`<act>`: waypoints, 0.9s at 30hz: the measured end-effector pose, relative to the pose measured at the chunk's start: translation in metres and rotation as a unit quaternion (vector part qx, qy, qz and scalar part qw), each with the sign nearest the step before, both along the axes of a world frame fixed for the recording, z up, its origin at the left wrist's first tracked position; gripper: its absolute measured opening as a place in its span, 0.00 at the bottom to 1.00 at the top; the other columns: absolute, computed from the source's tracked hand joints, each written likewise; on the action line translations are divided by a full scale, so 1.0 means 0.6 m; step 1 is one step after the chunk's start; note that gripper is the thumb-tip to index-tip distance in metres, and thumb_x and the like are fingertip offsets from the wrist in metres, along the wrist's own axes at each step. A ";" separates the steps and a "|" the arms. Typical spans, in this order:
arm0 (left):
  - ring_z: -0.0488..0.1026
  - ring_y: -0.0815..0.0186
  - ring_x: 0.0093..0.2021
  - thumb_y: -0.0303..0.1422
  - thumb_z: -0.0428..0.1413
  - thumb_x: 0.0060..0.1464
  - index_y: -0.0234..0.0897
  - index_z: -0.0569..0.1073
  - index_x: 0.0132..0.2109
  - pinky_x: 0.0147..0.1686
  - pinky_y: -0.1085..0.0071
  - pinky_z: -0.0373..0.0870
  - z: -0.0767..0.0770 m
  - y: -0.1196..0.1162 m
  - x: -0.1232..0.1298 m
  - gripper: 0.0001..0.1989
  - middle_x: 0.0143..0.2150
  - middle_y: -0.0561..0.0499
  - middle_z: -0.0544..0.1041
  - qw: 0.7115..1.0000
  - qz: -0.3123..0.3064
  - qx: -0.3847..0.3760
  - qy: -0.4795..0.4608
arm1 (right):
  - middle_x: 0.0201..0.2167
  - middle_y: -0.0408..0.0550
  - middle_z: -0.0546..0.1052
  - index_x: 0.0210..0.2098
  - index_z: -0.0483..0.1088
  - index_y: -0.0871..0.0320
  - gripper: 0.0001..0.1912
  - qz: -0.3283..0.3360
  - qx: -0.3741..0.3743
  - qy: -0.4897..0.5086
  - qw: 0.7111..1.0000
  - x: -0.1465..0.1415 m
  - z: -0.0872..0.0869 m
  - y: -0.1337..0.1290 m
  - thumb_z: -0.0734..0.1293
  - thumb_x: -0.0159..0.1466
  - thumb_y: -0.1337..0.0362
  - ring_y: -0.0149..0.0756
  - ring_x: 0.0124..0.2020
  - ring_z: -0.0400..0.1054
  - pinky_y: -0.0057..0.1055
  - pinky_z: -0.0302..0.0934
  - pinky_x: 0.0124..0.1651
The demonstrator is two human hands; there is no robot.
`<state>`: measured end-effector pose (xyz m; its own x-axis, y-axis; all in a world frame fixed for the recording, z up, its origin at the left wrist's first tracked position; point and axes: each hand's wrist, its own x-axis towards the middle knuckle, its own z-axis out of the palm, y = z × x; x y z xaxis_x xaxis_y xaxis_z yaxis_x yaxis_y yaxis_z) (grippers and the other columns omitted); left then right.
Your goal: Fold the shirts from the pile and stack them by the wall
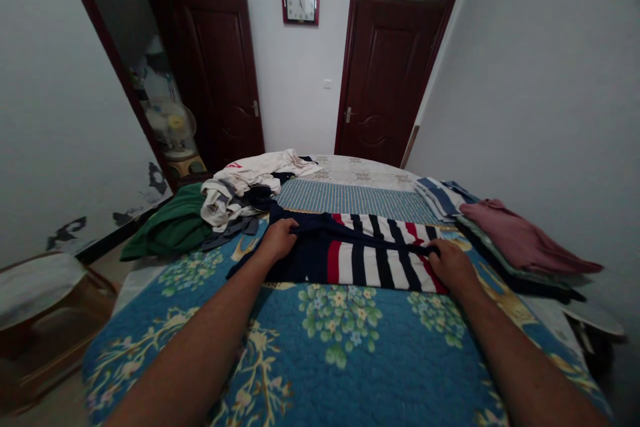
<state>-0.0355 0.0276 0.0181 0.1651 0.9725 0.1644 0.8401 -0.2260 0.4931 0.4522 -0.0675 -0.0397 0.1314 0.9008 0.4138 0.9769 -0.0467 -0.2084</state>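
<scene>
A striped shirt (370,265) in navy, red and white lies sideways on the blue floral quilt (395,360). Its plain navy part is on the left and the stripes run across the right part. My left hand (281,239) is closed on the navy fabric near the shoulder area. At the striped end, my right hand (453,265) pinches the dark end of what looks like a sleeve. Between the two hands that navy strip stretches nearly straight along the shirt. The fingertips of both hands are partly hidden by the cloth.
Rumpled white clothes (255,177) and a green garment (175,223) are heaped at the left. Folded clothes are stacked at the right, a pink one (525,233) on top. A striped mat (350,197) lies beyond the shirt. A stool (50,280) stands left of the table.
</scene>
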 end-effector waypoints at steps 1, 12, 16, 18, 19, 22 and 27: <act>0.79 0.58 0.50 0.23 0.56 0.55 0.40 0.79 0.44 0.52 0.66 0.73 0.002 0.003 -0.008 0.12 0.47 0.46 0.82 1.000 -0.013 0.012 -0.011 | 0.44 0.55 0.80 0.46 0.78 0.58 0.14 -0.007 0.008 0.010 1.000 0.000 0.003 -0.001 0.62 0.66 0.69 0.47 0.50 0.73 0.40 0.63 0.57; 0.79 0.54 0.55 0.29 0.57 0.43 0.43 0.78 0.59 0.58 0.60 0.73 0.048 0.001 -0.076 0.32 0.53 0.47 0.83 0.976 -0.206 -0.076 -0.008 | 0.41 0.51 0.78 0.43 0.74 0.55 0.13 -0.027 0.022 0.038 0.999 0.008 0.003 -0.001 0.63 0.61 0.72 0.44 0.47 0.72 0.36 0.63 0.55; 0.72 0.46 0.68 0.42 0.64 0.52 0.38 0.72 0.70 0.68 0.55 0.66 0.042 -0.014 -0.019 0.39 0.69 0.37 0.75 0.986 -0.162 -0.013 0.035 | 0.40 0.50 0.78 0.43 0.74 0.55 0.10 -0.007 0.012 0.030 0.999 0.003 0.009 0.001 0.66 0.63 0.69 0.44 0.46 0.71 0.36 0.62 0.54; 0.70 0.42 0.69 0.51 0.65 0.54 0.38 0.71 0.71 0.67 0.53 0.66 0.025 -0.022 0.017 0.42 0.70 0.35 0.74 0.989 -0.139 -0.005 0.057 | 0.41 0.51 0.78 0.42 0.74 0.55 0.07 0.003 0.007 0.027 1.000 0.001 0.012 0.001 0.67 0.64 0.67 0.44 0.46 0.71 0.36 0.62 0.55; 0.71 0.41 0.69 0.52 0.65 0.55 0.38 0.71 0.71 0.66 0.52 0.67 0.016 -0.026 0.032 0.41 0.69 0.34 0.75 0.990 -0.123 0.001 0.070 | 0.41 0.51 0.79 0.41 0.74 0.56 0.07 0.006 0.006 0.026 1.000 0.000 0.013 0.001 0.67 0.64 0.67 0.44 0.47 0.71 0.36 0.62 0.55; 0.75 0.41 0.62 0.44 0.60 0.62 0.41 0.77 0.64 0.60 0.50 0.70 -0.006 -0.031 0.056 0.26 0.60 0.37 0.81 0.990 -0.079 0.040 0.109 | 0.42 0.52 0.78 0.41 0.74 0.56 0.09 0.008 0.011 0.031 0.999 0.000 0.014 0.001 0.65 0.63 0.71 0.44 0.49 0.70 0.36 0.61 0.57; 0.77 0.51 0.53 0.34 0.53 0.64 0.44 0.80 0.49 0.58 0.57 0.71 0.006 -0.019 0.041 0.12 0.49 0.43 0.81 0.983 -0.117 0.137 0.024 | 0.43 0.53 0.77 0.40 0.75 0.56 0.14 0.002 0.066 0.056 0.996 0.008 0.016 0.004 0.62 0.59 0.74 0.45 0.51 0.68 0.38 0.60 0.61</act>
